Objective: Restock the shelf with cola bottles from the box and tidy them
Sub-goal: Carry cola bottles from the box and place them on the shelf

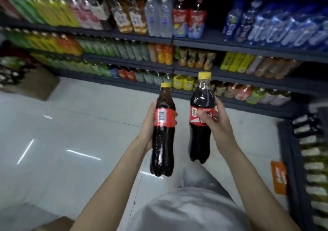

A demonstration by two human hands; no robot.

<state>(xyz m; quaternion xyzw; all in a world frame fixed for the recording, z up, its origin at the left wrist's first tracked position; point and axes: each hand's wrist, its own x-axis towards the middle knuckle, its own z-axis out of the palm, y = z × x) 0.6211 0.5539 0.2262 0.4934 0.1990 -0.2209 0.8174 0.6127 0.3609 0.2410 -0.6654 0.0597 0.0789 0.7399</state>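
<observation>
I hold two cola bottles upright in front of me, each dark with a red label and a yellow cap. My left hand [148, 124] grips the left cola bottle [163, 142] around its label, barcode toward me. My right hand [215, 124] grips the right cola bottle [201, 106] at its label, a little higher and closer to the shelf [230, 47]. The dark shelf unit runs across the top of the view, several tiers full of drinks. A gap shows on the upper tier right of two red-labelled bottles [189, 19].
A brown cardboard box [35, 85] stands on the floor at the left, by the shelf end. Another carton corner [58, 223] shows at the bottom left. A second rack of bottles [312, 159] lines the right edge. White glossy tiles [62, 133] cover the floor.
</observation>
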